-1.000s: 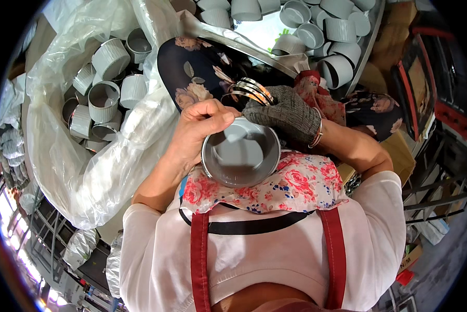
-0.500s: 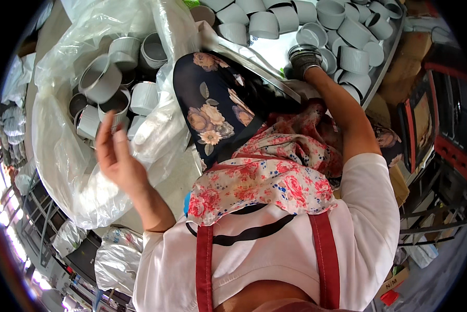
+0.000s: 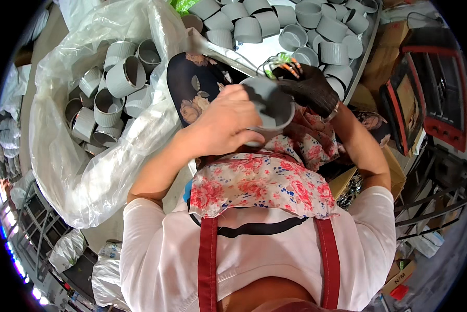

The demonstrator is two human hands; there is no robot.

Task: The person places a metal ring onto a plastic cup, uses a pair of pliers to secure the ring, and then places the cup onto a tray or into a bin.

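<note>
Two crumpled silvery bags (image 3: 68, 250) are seen at the lower left. Above and to the right of them, a large clear plastic bag (image 3: 82, 200) is spread open, and a heap of grey cups (image 3: 108, 106) with ribbed sides is held inside it, some upright and some tipped over. Further right, a knee in dark flowered trousers (image 3: 189, 101) is shown beside the bag.

Near the middle, one grey cup (image 3: 271, 101) is held in front of the body, tilted, with its hollow inside in view, above a flowered apron (image 3: 259, 179). Its left side is gripped by the bare left hand (image 3: 220, 122): the fingers are curled over the wall and the thumb is laid along the lower side. The cup's right side is overlapped by the right hand (image 3: 311, 91), which is covered by a dark glove. Several thin rings (image 3: 297, 67) are seen at its fingers; whether they are pinched or looped there cannot be told.

Beyond the hands, many more grey cups are piled in a metal tray (image 3: 366, 54). To the right, a cardboard box (image 3: 395, 169) and a red-and-black frame (image 3: 446, 132) are placed.
</note>
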